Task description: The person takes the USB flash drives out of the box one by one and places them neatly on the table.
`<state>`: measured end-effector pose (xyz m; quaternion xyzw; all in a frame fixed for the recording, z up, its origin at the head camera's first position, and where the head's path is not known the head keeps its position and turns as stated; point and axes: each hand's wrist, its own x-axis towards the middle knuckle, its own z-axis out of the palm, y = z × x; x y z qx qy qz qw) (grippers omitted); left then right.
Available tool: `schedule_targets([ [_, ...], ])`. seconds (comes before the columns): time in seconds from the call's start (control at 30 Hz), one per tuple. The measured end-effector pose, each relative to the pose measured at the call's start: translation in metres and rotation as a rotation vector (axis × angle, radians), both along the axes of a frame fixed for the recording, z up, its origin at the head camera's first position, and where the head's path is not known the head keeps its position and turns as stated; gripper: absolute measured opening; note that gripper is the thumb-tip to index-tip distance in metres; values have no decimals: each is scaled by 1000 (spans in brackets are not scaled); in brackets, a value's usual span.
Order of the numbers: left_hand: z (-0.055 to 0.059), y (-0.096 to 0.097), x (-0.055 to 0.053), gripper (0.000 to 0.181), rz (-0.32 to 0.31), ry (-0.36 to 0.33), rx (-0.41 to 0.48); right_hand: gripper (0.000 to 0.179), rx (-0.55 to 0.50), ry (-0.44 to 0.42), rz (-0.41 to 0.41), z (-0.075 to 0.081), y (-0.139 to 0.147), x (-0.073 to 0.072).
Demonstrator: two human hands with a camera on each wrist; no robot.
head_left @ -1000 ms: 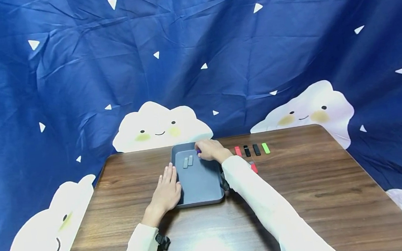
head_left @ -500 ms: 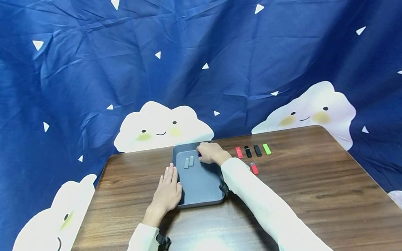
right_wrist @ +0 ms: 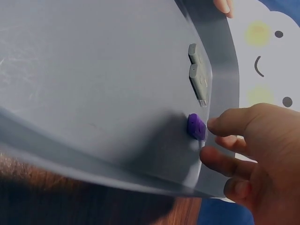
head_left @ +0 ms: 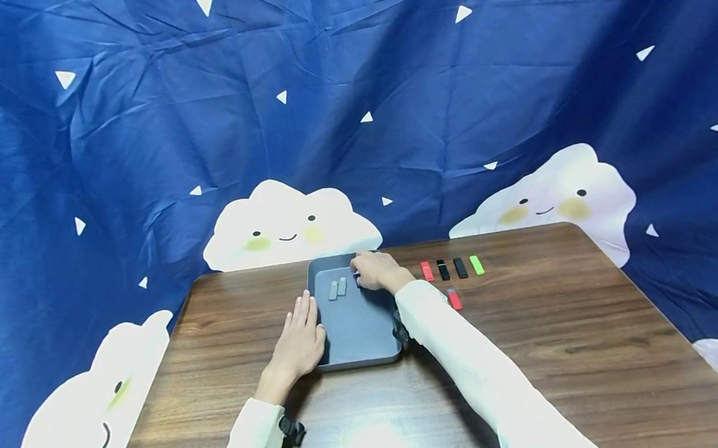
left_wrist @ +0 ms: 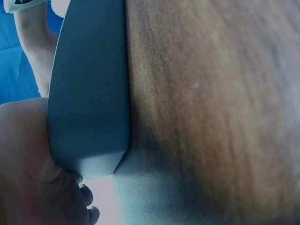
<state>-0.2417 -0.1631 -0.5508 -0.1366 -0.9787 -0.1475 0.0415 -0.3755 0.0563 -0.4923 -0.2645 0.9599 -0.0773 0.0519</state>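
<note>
We are resting our left hand [head_left: 295, 342], fingers straight, against the left wall of a shallow, dark grey rectangular tray [head_left: 360, 336]. At its far end, a small purple plastic-looking stick [right_wrist: 196, 127] is lying beside two slim pale grey plastic-looking sticks [right_wrist: 198, 82]. We are bending our right hand [right_wrist: 269, 154] there, thumb and fingertips narrowly parted; whether they are touching the purple stick, we cannot tell. A catching fingertip could be skewing it into its neighbours.

It's a smooth, matt grey tray [head_left: 358, 336], lightly scuffed inside, a plastic-looking purple stick [right_wrist: 195, 127], a glossy wood-grained bench [head_left: 540, 351], and creased, faintly shiny blue cloth [head_left: 323, 119]!
</note>
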Motion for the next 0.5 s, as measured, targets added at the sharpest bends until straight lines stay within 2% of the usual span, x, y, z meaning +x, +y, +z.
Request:
schedule_targets([
  [0.23,-1,0,-1,63,1,2,-4,35,38,-10,-21,-3,0,-1],
  [0.5,-1,0,0,64,3,11,5,25,80,-15,-16,-5,-4,-1],
])
